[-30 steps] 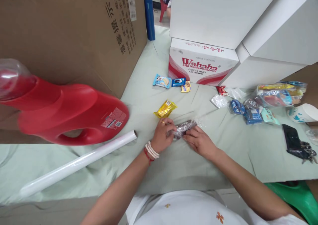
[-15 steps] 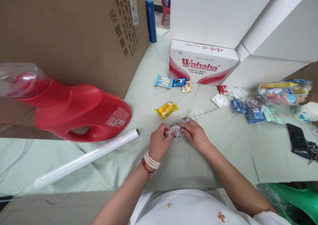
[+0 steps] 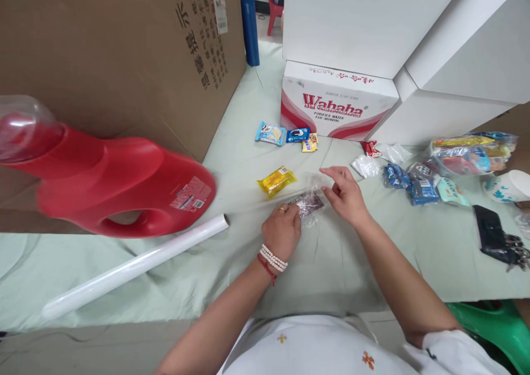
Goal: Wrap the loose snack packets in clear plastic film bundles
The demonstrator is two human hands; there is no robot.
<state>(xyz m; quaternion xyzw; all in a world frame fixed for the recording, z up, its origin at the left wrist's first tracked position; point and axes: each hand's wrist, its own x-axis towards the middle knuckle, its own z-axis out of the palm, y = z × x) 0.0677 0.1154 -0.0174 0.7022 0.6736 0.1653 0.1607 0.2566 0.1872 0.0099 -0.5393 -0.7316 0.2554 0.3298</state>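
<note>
A small dark packet (image 3: 309, 202) with loose clear plastic film (image 3: 313, 181) about it lies on the cloth in front of me. My left hand (image 3: 282, 232), with a ring and a beaded bracelet, is closed on the packet's left end. Just right of the packet, my right hand (image 3: 346, 195) is raised a little, index finger stretched out and thumb apart, at the film's edge. I see nothing held in it. Beyond the left hand lies a yellow wrapped snack (image 3: 276, 181).
Left are a red jug (image 3: 136, 181), a white film roll (image 3: 136, 267) and a large cardboard box (image 3: 124, 60). A Wahaba-like labelled carton, printed "Wahaha" (image 3: 335, 96), stands behind several snacks. Right are more packets (image 3: 422, 191), a snack-filled tub (image 3: 472, 157), a paper cup (image 3: 507, 187) and keys (image 3: 513, 248).
My right hand has lifted off the packet and moved right, its fingers opening. My left hand has shifted right and turned over the packet's left end. The film is more spread out.
</note>
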